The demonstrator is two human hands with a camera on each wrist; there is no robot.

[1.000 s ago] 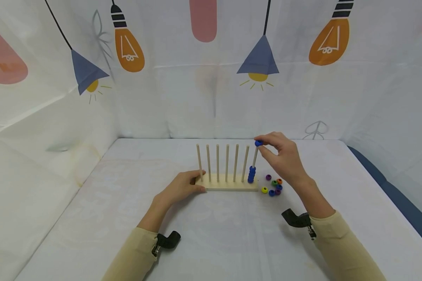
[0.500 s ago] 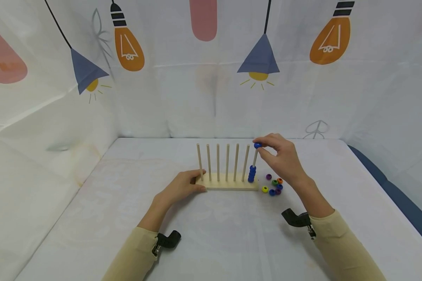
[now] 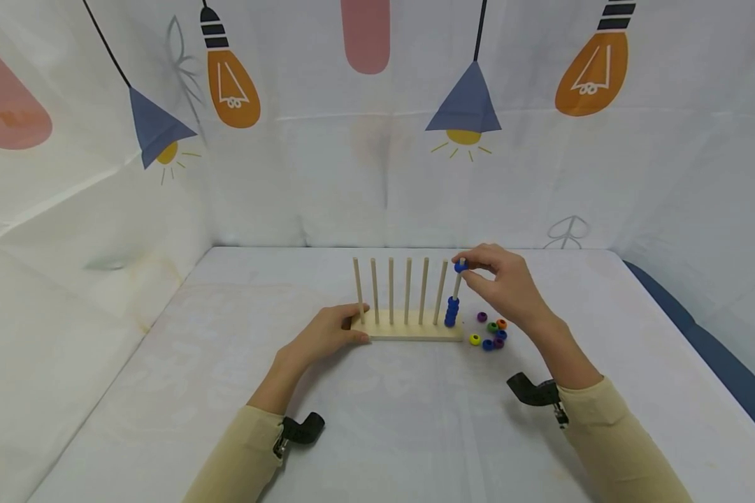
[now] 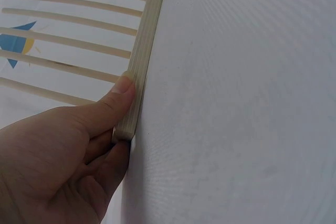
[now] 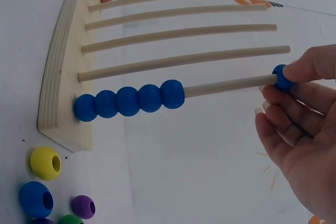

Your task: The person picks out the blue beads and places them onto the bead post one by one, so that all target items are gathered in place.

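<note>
A wooden peg stand [image 3: 415, 336] with a row of upright rods is on the white table. My left hand [image 3: 328, 334] grips the left end of its base, thumb in front and fingers wrapped behind. At the rightmost rod, my right hand [image 3: 506, 285] pinches a blue bead [image 5: 284, 77] between thumb and fingers. This bead is threaded on the rod's upper end, and the rod tip shows just above it in the head view. Lower on the same rod, several blue beads [image 5: 128, 101] are stacked down to the base. The other rods [image 3: 407, 290] carry no beads.
Several loose beads lie right of the stand, among them a yellow bead [image 3: 475, 339], an orange bead [image 3: 501, 324], a green bead [image 3: 493, 327] and a purple bead [image 3: 482, 317]. A printed white curtain [image 3: 327, 188] hangs behind the table [image 3: 377, 426].
My right hand has come down slightly, bringing the blue bead from the rod's tip a little onto the rod. The left hand keeps its grip in the same place.
</note>
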